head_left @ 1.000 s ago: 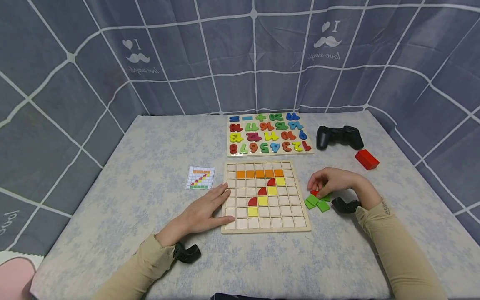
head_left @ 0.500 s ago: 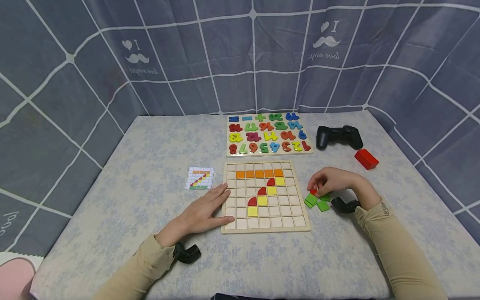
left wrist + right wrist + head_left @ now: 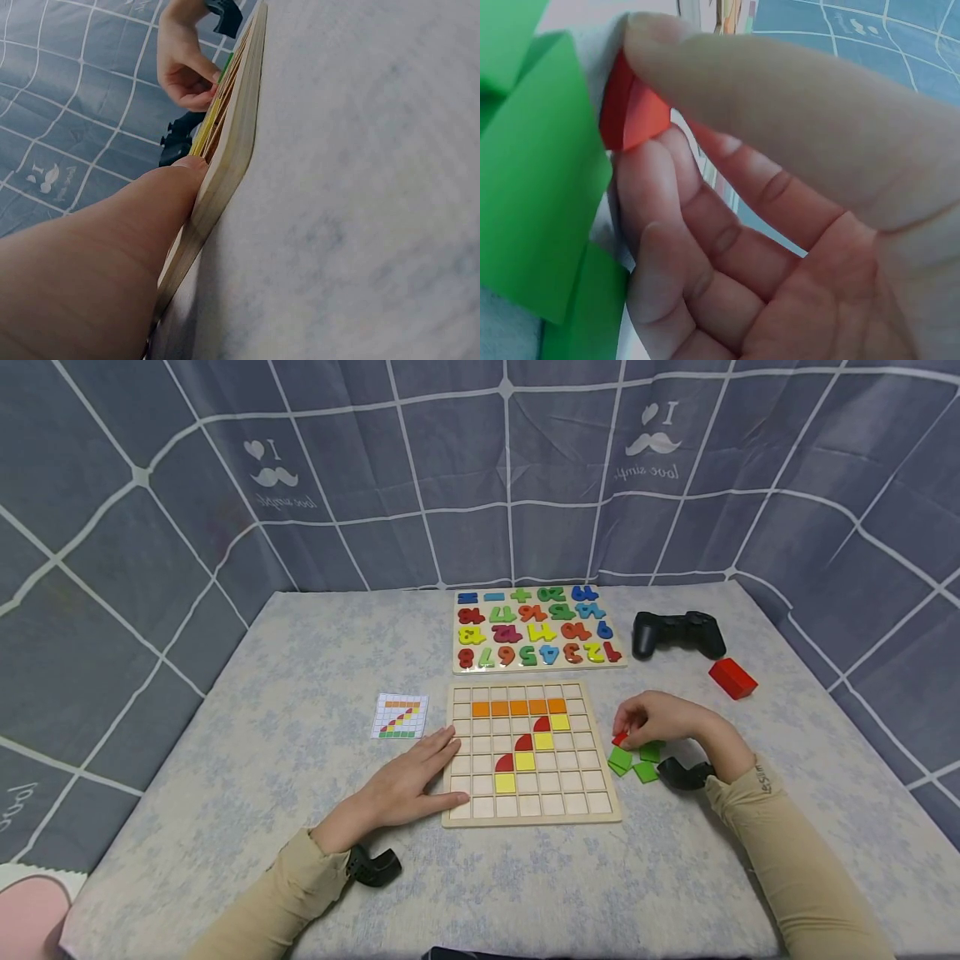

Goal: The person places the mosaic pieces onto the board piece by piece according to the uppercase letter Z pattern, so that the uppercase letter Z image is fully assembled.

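My left hand [image 3: 408, 785] lies with extended fingers over the left edge of a wooden grid board [image 3: 532, 821], its thumb on the lower left cells. Orange squares [image 3: 519, 707] form a row near the board's top. Below them, yellow squares [image 3: 526, 761] and red quarter-circle tiles [image 3: 506, 763] step down diagonally to the left. Right of the board, my right hand [image 3: 663, 718] pinches a small red tile [image 3: 636, 112] between thumb and fingers. Several green square tiles [image 3: 646, 772] lie on the table just under and beside that hand, some overlapping.
A pattern card [image 3: 401, 716] lies left of the board. Behind the board is a number puzzle [image 3: 540, 668] with colourful pieces. At the back right are a black game controller [image 3: 678, 635] and a red block [image 3: 732, 678]. A tiled-print curtain [image 3: 465, 460] hangs behind the table.
My right hand has shifted slightly left and away from me, bringing the red tile off to the far side of the green tiles. My left hand stays put on the board.
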The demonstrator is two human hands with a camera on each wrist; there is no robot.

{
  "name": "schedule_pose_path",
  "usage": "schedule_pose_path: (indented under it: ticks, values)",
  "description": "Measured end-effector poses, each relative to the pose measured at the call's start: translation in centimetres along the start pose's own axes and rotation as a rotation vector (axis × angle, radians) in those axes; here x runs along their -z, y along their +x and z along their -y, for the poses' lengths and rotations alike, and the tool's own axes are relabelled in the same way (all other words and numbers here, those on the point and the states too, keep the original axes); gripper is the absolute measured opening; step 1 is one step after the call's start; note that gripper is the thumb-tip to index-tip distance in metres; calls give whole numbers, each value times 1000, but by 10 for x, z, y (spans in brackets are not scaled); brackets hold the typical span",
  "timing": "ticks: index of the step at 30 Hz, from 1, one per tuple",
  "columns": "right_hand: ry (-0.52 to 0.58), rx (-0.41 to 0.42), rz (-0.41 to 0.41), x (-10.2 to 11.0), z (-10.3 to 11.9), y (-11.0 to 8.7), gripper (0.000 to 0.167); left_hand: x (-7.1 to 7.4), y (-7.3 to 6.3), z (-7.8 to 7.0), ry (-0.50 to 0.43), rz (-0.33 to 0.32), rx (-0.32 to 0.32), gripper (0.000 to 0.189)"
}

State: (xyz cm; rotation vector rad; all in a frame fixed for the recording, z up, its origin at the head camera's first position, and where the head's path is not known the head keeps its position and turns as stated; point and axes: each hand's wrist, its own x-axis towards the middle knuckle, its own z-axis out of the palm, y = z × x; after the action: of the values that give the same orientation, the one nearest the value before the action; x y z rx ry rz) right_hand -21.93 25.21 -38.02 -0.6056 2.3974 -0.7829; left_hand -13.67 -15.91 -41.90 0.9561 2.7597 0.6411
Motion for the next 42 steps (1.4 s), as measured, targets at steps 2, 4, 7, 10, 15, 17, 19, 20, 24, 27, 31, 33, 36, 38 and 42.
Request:
schedule_pose_path:
  ticks: [2,4,7,10,15,17,19,20,24,27,31,33,36,38,42]
  values:
    - [4,10,4,0,0,1,12,0,0,0,3,0,0,84]
    - [16,19,19,0,1,2,12,0,-1,1,2,0,0,84]
    - [39,26,57,-1,3,3,11,0,-1,1,2,0,1,84]
    - [74,45,82,-1,7,5,14,0,-2,1,-3,0,5,85]
    - [178,145,75,-3,21,10,22,-1,-2,1,-10,0,11,85]
    - [206,187,87,-6,30,14,23,-1,-2,1,-9,1,11,85]
    - [217,217,104,-10,42,19,22,0,-2,1,-9,0,8,84]
    - [214,233,109,-13,47,22,20,0,-2,1,-9,0,7,84]
    - [179,266,111,-29,74,38,13,0,-2,1,-7,-3,3,84]
    - [143,265,97,-43,94,50,9,0,-2,0,-8,-6,4,84]
    - [99,258,100,-63,118,63,6,-1,-1,0,1,-2,13,84]
    - [64,258,106,-71,127,69,4,-1,-1,1,5,0,18,84]
    - [-11,252,103,-81,137,74,3,-1,0,1,4,-3,16,84]
    - [-63,252,96,-85,141,76,2,-1,0,1,3,-5,10,83]
    - [-136,258,78,-90,147,77,8,0,1,1,9,-6,4,83]
